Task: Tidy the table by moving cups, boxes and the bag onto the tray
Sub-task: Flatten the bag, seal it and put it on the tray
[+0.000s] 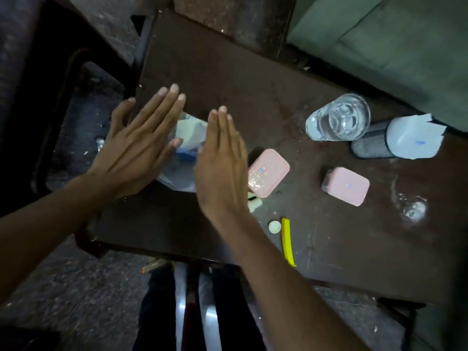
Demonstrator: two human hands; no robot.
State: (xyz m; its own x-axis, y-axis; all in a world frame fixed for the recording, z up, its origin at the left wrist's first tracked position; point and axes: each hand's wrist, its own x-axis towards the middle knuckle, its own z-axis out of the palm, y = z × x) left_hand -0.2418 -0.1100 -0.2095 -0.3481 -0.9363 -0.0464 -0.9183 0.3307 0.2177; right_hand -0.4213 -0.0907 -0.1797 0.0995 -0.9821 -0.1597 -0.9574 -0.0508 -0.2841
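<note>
Both the left hand (134, 150) and right hand (220, 168) are flat, fingers straight, gripping nothing. A clear plastic bag (184, 145) lies between and beneath them. A pink lidded box (268, 172) sits just right of the right hand.

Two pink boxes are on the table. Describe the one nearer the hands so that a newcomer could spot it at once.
Start at the dark brown table and find the right hand hovering over a clear plastic bag. Just right of that hand lies a pink box. Unlike the other pink box further right, its lid looks glossy and wet, and it lies close beside the bag.
</note>
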